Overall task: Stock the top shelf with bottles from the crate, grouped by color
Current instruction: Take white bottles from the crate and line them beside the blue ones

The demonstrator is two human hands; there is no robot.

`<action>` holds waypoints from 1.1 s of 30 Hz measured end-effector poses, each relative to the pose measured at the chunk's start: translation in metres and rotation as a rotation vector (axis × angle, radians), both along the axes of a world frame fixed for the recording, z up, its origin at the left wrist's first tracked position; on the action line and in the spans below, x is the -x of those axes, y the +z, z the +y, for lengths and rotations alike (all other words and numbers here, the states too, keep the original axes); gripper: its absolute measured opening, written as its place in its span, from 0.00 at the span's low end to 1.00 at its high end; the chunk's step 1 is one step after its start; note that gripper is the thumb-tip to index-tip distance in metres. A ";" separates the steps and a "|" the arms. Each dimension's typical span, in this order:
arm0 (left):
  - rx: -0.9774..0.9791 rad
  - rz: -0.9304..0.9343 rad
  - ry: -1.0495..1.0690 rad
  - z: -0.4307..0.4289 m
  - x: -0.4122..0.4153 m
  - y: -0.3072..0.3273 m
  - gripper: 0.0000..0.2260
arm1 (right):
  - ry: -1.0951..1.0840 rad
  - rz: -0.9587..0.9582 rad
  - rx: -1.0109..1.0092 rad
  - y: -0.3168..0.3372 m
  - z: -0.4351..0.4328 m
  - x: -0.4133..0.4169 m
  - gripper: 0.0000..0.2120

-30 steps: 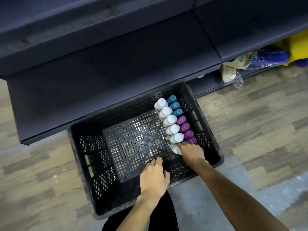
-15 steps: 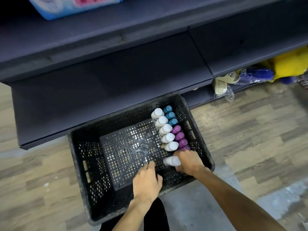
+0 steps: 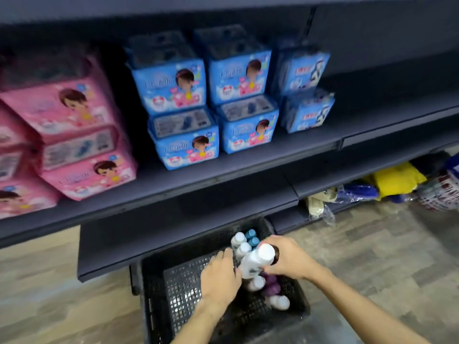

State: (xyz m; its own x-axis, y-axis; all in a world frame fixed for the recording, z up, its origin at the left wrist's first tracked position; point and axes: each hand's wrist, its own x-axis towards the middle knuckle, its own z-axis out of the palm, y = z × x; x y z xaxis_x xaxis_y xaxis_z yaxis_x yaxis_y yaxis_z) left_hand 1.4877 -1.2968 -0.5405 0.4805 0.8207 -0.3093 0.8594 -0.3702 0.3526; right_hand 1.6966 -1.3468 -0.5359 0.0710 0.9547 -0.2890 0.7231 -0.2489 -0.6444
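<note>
A black perforated crate (image 3: 154, 289) stands on the floor below the shelving. At its right side stand white bottles (image 3: 239, 240), blue bottles (image 3: 250, 235) and purple bottles (image 3: 272, 286); one white bottle (image 3: 280, 302) lies near the front. My right hand (image 3: 289, 260) grips a white bottle (image 3: 255, 260) near its cap, lifted and tilted above the others. My left hand (image 3: 219, 276) has curled fingers against that bottle's lower end. Part of the row is hidden behind both hands.
The dark shelf (image 3: 223, 180) above the crate carries pink packs (image 3: 82, 135) at left and blue packs (image 3: 213, 100) in the middle; its right end is bare. A lower shelf (image 3: 173, 239) overhangs the crate. Yellow and blue bagged goods (image 3: 395, 180) lie at right.
My view has tilted up, so the stocked shelf now shows. My right hand has lifted a white bottle out of the row. My left hand left the crate's front edge and reached that bottle.
</note>
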 end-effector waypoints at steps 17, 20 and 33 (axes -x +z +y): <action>-0.406 -0.182 -0.139 0.089 0.006 0.192 0.08 | 0.053 -0.022 -0.332 0.257 0.067 -0.011 0.14; -0.489 -0.173 -0.184 0.104 0.008 0.225 0.10 | 0.054 -0.026 -0.392 0.296 0.073 -0.011 0.14; -0.803 -0.291 -0.248 0.129 0.027 0.388 0.04 | 0.104 0.028 -0.642 0.452 0.099 0.002 0.17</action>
